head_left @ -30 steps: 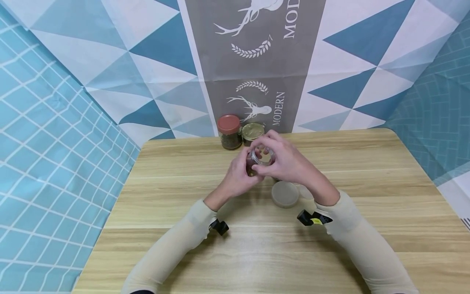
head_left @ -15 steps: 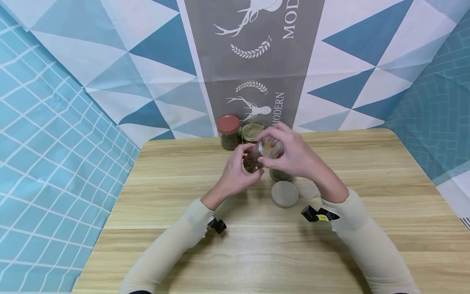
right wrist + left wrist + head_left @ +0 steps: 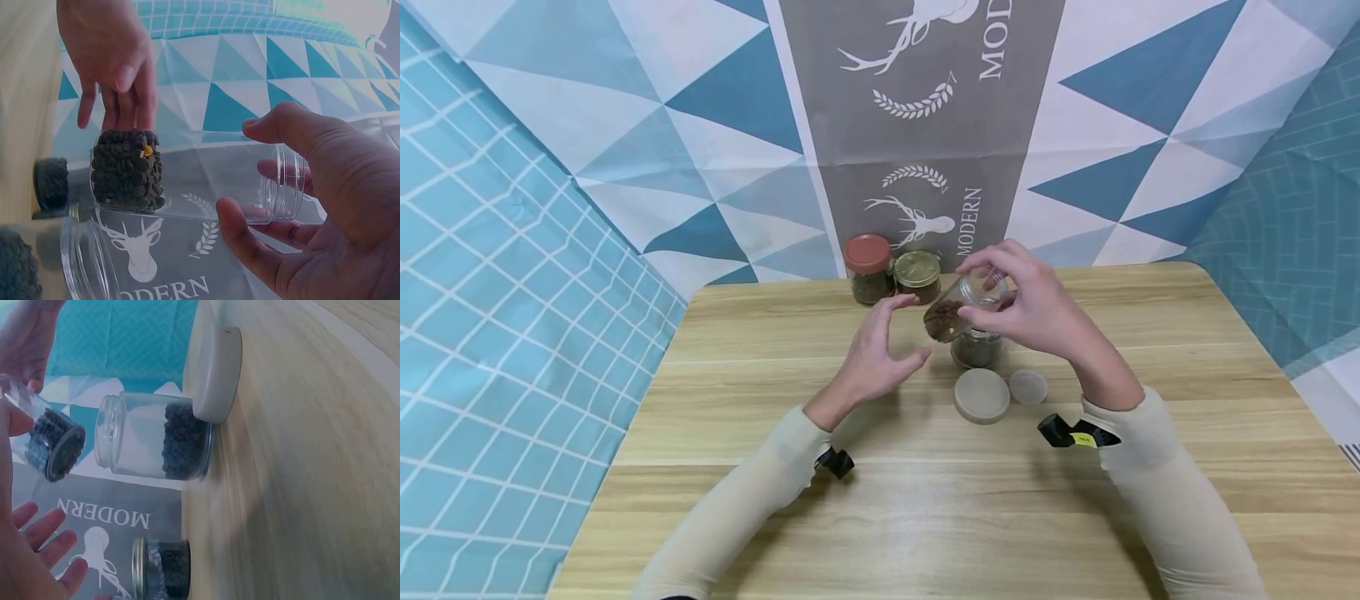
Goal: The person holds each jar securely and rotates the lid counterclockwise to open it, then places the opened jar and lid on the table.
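Observation:
My right hand grips a clear jar near its open neck, thumb on one side and fingers on the other. The jar is tilted in the air, with dark, bean-like pieces and a small yellow bit gathered at its base. To its left, my left hand holds nothing, thumb and fingers spread apart. Under the held jar stands a wider lidless glass jar, partly filled with similar dark pieces. A beige round lid lies in front of it, beside a small translucent disc.
At the back edge of the wooden table stand a red-lidded jar and a gold-lidded jar, both with dark contents. A patterned cloth wall rises right behind them.
My left hand has let go of the jar. My right hand has carried it to the right, over the open jar. The open jar and the small disc have come into clearer view.

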`<state>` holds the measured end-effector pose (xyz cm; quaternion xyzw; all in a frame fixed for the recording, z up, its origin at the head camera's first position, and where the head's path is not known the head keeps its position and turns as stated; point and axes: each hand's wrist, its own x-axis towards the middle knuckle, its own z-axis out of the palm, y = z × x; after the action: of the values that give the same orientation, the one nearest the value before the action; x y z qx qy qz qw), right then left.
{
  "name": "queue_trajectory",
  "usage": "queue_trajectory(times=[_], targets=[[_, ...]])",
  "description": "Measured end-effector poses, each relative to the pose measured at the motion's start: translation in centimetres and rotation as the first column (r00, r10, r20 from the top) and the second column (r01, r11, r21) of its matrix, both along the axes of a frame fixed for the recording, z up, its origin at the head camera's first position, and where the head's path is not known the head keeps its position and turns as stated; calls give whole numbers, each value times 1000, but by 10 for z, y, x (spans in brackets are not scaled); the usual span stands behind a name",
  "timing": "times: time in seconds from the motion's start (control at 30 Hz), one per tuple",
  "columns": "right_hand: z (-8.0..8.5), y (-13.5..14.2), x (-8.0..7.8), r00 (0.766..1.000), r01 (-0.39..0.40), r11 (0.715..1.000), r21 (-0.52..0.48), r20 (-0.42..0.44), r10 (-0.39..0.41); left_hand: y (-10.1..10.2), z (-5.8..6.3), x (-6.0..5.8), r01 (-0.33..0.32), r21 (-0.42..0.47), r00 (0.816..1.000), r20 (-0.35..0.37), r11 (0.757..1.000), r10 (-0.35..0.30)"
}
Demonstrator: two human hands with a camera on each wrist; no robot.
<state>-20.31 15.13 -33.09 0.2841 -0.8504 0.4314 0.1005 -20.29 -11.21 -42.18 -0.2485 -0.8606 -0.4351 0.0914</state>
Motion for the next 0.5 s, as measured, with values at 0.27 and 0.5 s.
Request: queue_trajectory(times=[0.27, 0.5], targets=[[2, 12, 1, 999, 42, 999, 4, -13, -42, -11, -2, 1, 14, -31, 1000, 0, 999, -14], [5, 24, 3, 998, 66, 998, 17, -7, -66, -20, -3, 1, 3, -38, 1000, -23, 999, -4]])
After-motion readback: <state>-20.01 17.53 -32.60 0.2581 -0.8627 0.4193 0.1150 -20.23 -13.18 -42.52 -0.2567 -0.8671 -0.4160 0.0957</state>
